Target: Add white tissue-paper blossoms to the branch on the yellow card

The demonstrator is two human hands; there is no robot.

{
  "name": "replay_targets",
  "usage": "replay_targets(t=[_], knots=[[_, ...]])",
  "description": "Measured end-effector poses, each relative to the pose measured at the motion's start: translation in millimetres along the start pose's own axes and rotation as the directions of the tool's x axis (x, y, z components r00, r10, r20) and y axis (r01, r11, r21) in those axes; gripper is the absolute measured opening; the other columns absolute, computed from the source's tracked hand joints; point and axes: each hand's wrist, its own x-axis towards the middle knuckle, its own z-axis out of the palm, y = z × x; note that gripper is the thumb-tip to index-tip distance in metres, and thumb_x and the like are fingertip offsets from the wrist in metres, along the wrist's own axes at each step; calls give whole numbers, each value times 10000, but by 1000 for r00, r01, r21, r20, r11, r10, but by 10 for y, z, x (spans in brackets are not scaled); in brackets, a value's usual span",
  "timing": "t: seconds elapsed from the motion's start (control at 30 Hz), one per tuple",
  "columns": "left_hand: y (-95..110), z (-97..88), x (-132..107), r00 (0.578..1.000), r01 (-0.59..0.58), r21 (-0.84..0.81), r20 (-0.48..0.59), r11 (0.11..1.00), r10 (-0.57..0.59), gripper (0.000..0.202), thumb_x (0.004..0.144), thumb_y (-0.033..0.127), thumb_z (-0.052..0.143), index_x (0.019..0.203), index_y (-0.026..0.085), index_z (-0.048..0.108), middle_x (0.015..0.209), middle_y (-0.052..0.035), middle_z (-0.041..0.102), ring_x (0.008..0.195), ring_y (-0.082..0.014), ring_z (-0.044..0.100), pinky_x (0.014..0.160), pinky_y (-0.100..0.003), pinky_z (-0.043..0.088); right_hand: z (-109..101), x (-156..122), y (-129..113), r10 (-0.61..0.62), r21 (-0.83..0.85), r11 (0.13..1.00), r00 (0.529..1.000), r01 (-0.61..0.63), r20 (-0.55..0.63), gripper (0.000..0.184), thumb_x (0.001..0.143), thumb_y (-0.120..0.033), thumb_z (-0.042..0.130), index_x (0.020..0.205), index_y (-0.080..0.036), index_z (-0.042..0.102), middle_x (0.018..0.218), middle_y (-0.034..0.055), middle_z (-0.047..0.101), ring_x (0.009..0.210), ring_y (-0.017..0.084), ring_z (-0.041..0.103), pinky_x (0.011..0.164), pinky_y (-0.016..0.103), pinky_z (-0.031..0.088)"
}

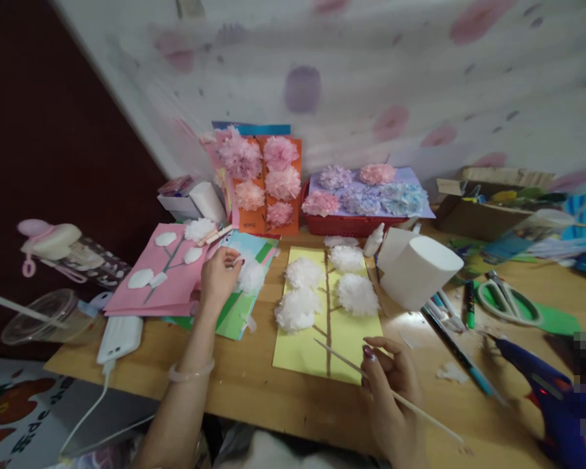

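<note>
My right hand (pixel 395 391) is closed around a thin, pale paintbrush (pixel 339 357), whose tip points left over the yellow sheet (pixel 303 355). On that sheet a brown painted stem (pixel 329 326) runs down the middle, with fluffy white paper flowers (pixel 356 294) on both sides. My left hand (pixel 222 277) is over the blue and green picture card (pixel 234 319), beside a white paper flower (pixel 251 277) there. Its thumb and fingers are pinched together, and what lies between them is too small to make out.
Left are a pink card (pixel 146 264), a plastic cup (pixel 43 319) and a white power bank (pixel 120 339) with cable. Behind stand flower pictures (pixel 269 182) and a red basket (pixel 334 226). Right are a tissue roll (pixel 420 267), scissors (pixel 508 299) and a blue glue gun (pixel 542 378).
</note>
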Motion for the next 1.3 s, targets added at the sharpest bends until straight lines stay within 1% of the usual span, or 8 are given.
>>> replay_targets(t=[0.1,0.2,0.33,0.43,0.53,0.87,1.07,1.3], knots=[[86,26,-290,996,19,-81,86,996,-12,352,664,325,694,976,200,591,833,-15,684,739,-169,670,729,-302,536,19,-87,25,-28,-51,998,1000,28,5,272,905,-483,645,1001,-234,591,577,-73,453,506,107,377,477,219,298],[131,49,-664,978,74,-151,206,986,-42,370,672,339,687,999,192,598,793,0,660,673,-151,654,672,-290,539,5,-151,69,-42,-91,995,999,44,24,247,925,-459,621,1017,-233,587,589,-69,470,523,116,411,504,236,334],[111,44,-1157,889,251,-242,441,937,-124,372,648,344,757,956,184,624,800,-7,661,729,-161,668,689,-292,556,-8,-191,123,-65,-109,992,998,66,11,218,937,-429,608,1023,-230,584,605,-61,491,522,123,437,496,244,336],[61,38,-1374,835,341,-188,511,921,-205,356,659,364,768,933,176,642,788,-6,657,711,-151,650,663,-283,557,18,-194,140,-97,-126,987,995,98,13,201,967,-414,572,1048,-231,563,604,-67,467,523,124,433,497,243,333],[29,36,-1428,818,372,-162,522,914,-241,348,672,374,766,934,176,648,824,-15,673,757,-154,662,697,-284,561,53,-184,129,-111,-156,981,993,117,46,176,999,-390,530,1081,-234,537,603,-75,447,532,120,428,503,239,327],[34,134,-1436,841,299,-137,505,944,-193,308,719,340,741,977,194,656,884,-34,754,869,-181,710,844,-323,558,177,-147,26,-156,-167,971,981,174,117,95,997,-268,515,1089,-241,516,652,-80,471,558,107,474,528,226,358],[2,190,-1488,910,114,-69,407,991,-76,225,758,317,724,947,201,688,847,-31,753,789,-173,701,750,-297,561,296,-59,74,-170,-156,967,967,200,188,188,989,-265,538,1161,-238,466,683,-84,492,575,105,494,561,224,380],[-34,299,-1440,931,-86,-10,356,996,84,194,810,298,712,983,211,702,863,-24,739,788,-166,685,777,-300,554,326,-22,99,-185,-158,964,965,215,184,215,995,-285,527,1191,-228,460,713,-69,492,608,117,502,587,234,393]])
